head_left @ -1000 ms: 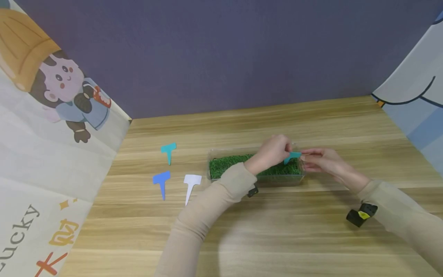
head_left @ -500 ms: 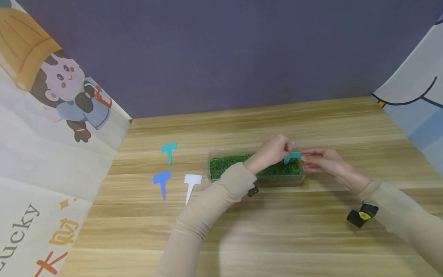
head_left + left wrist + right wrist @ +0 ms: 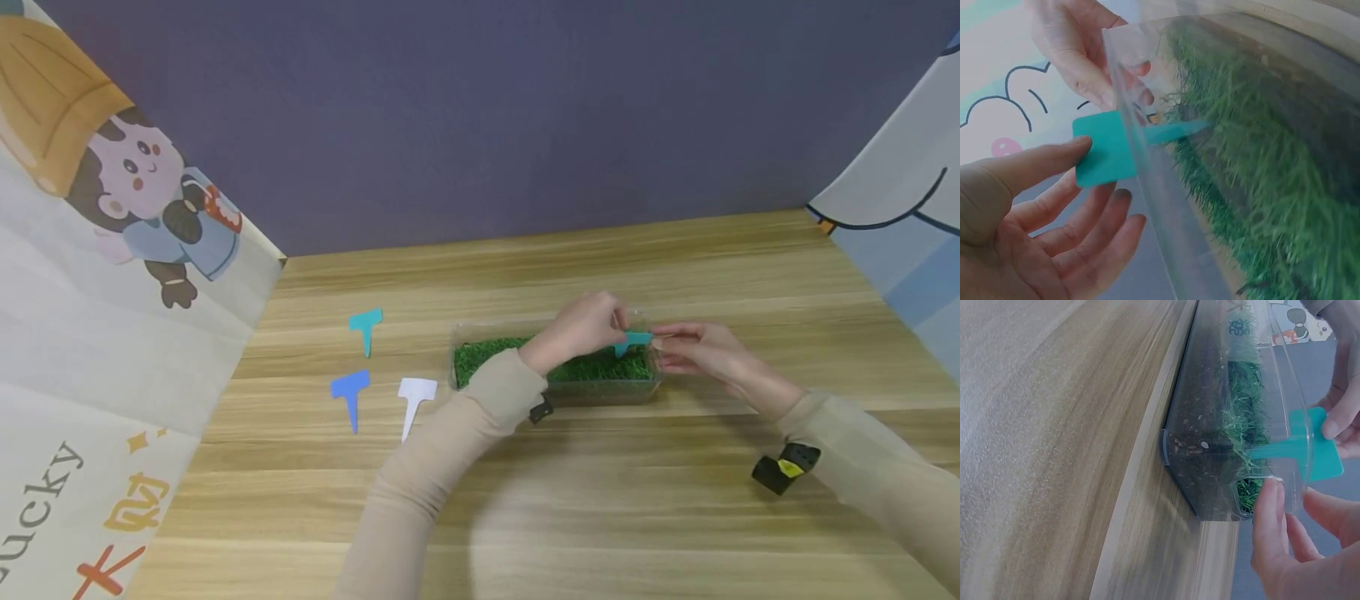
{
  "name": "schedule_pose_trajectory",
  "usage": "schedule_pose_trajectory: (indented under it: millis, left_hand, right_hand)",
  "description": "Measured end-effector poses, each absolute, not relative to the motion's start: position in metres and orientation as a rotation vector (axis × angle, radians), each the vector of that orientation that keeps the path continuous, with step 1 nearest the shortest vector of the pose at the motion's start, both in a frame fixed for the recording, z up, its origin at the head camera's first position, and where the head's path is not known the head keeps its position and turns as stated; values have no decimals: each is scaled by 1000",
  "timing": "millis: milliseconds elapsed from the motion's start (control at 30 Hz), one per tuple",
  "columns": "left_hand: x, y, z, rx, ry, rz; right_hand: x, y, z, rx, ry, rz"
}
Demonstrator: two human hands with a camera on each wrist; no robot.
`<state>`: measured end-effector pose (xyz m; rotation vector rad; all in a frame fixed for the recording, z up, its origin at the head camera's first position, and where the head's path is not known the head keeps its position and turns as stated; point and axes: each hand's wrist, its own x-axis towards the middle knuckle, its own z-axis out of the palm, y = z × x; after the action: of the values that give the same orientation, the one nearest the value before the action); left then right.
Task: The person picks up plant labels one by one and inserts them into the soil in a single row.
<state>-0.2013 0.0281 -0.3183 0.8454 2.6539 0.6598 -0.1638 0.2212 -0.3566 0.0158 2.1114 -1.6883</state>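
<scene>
My left hand (image 3: 583, 327) reaches over a clear rectangular planter box (image 3: 600, 390) filled with green grass (image 3: 491, 357). It pinches the head of a teal T-shaped plant label (image 3: 1104, 147) between thumb and fingers. The label's pointed stem (image 3: 1272, 450) reaches down into the grass near the box's right end. At that end is my right hand (image 3: 708, 350), its fingers fairly straight and touching the end wall, with the thumb (image 3: 1329, 509) near the rim. How firmly it holds the wall cannot be seen. Dark soil (image 3: 1200, 425) shows through the box side.
Left of the box lie another teal label (image 3: 366, 329), a blue label (image 3: 351, 396) and a white label (image 3: 414, 400) on the wooden table (image 3: 637, 508). A dark purple panel (image 3: 525, 125) stands behind the table. Printed cloth (image 3: 82, 333) covers the left side.
My left hand and forearm have shifted slightly left, and the label it pinches sits slightly lower. My right hand stays at the box's end. The loose labels have not moved.
</scene>
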Motion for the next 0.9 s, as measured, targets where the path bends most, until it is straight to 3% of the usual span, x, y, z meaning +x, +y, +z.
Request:
schedule_pose_trajectory:
  millis: [900]
  left_hand:
    - [-193,-5,-293,868,2604,429]
  right_hand:
    - [-166,223,-358,-1,2065,-1718]
